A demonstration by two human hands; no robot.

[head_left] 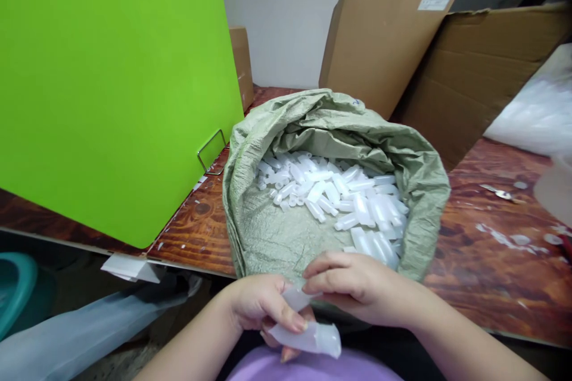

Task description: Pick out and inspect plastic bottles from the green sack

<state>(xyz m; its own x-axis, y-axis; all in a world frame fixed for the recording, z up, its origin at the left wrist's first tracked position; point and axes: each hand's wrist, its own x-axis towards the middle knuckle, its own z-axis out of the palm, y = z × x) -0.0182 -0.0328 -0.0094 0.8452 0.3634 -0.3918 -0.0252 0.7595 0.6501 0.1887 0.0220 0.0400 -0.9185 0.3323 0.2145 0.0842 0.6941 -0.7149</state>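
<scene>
At the near edge of the view, both hands meet just in front of a green woven sack. The left hand has its fingers closed around a translucent plastic tube, which lies across the palm with its wider end pointing right. The right hand pinches a small white cap between fingertips, held just above the tube and touching the left hand's fingers. The sack stands open on the wooden worktop, its rim rolled down, with a heap of the same white tubes lying inside, mostly toward its right side. A bright green board leans at the left, propped by a wire stand. Cardboard boxes stand at the far side.
</scene>
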